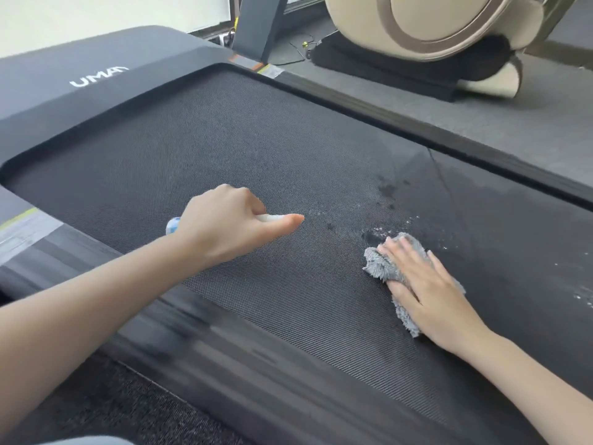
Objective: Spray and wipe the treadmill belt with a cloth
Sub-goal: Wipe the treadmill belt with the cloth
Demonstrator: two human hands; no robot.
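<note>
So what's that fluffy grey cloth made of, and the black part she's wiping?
The grey cloth looks like soft microfibre or chenille: shaggy little tufts stick out along its edges. The treadmill belt looks like matte black rubber or PVC with a fine woven-looking grid pressed in; wet spots near the cloth show darker and shinier. Neither material can be told for sure by look alone.
</note>
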